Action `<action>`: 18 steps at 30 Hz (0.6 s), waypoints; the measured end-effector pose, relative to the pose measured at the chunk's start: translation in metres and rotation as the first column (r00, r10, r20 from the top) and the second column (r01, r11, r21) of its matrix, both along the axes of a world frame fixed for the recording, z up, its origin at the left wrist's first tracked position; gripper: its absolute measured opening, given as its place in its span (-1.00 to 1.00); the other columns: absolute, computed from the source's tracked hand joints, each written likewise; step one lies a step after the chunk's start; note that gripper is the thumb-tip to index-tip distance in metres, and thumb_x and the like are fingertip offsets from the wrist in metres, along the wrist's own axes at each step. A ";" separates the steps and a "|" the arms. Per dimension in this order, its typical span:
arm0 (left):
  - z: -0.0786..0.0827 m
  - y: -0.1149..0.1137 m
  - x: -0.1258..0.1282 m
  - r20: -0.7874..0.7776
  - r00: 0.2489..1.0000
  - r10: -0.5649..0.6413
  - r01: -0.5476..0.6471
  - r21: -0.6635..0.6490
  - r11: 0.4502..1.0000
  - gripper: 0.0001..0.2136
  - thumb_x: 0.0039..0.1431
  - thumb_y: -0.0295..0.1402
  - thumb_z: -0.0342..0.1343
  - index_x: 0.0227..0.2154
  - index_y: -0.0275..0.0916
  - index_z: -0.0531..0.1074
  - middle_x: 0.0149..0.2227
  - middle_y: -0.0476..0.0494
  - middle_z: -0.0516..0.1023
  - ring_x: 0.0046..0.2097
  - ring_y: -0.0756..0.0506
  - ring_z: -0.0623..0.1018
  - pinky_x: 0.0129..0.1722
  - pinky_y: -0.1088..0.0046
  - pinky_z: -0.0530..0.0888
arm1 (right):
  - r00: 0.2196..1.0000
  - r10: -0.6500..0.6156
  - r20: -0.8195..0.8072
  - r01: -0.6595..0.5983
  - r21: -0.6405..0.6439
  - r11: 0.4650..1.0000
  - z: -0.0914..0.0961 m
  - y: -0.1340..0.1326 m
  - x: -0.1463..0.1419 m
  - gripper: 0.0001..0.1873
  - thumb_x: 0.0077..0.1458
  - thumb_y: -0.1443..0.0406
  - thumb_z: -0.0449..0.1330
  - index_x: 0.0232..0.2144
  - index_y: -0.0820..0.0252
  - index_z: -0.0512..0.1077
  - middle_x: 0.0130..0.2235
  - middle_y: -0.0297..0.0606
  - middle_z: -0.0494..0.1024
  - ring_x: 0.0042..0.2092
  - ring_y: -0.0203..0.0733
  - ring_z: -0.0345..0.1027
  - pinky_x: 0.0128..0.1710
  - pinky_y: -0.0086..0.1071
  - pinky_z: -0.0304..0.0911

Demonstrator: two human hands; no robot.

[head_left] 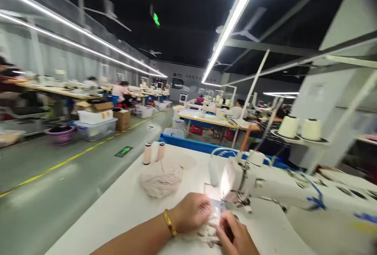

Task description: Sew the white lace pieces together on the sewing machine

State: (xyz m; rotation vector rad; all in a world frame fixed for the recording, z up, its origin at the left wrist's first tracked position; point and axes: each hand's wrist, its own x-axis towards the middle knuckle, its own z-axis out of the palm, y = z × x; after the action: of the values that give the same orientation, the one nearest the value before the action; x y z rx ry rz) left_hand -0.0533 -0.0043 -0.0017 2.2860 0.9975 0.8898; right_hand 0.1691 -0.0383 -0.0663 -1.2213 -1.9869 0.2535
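A white sewing machine (235,178) stands on the white table, its lamp lit beside the needle. Below and in front of the needle lies a bunched piece of white fabric (208,229). My left hand (193,212), a gold bracelet at the wrist, is curled at the fabric's left side, its fingers closed on it and somewhat blurred. On the right side my right hand (235,233) pinches the fabric's edge between thumb and fingers, close under the needle. A heap of pale fabric (161,178) rests on the table farther left, apart from both hands.
Two thread spools (147,153) stand behind the heap. Cream thread cones (288,127) sit on a rack at right. A blue trough (188,143) runs along the table's far edge. The floor aisle (88,161) passes at left, with bins (96,129) and people seated at other tables.
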 end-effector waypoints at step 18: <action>0.033 -0.004 0.017 0.122 0.986 0.114 -0.043 -0.476 0.878 -0.66 0.16 -0.04 0.15 -0.49 -0.23 0.39 -0.47 0.04 0.31 -0.36 -0.06 0.28 -0.36 0.46 0.19 | 0.936 0.084 -0.342 -0.244 -0.458 0.855 0.075 -0.013 0.013 -0.71 0.20 0.26 0.20 -0.03 0.11 0.35 -0.32 -0.40 0.47 -0.31 -0.23 0.32 -0.25 -0.34 0.24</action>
State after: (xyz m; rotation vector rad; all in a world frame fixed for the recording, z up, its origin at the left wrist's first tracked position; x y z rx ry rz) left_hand -0.0366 -0.0087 0.0315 1.7552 1.1072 0.7338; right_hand 0.1821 -0.0509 0.0084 -1.2172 -1.7976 1.0380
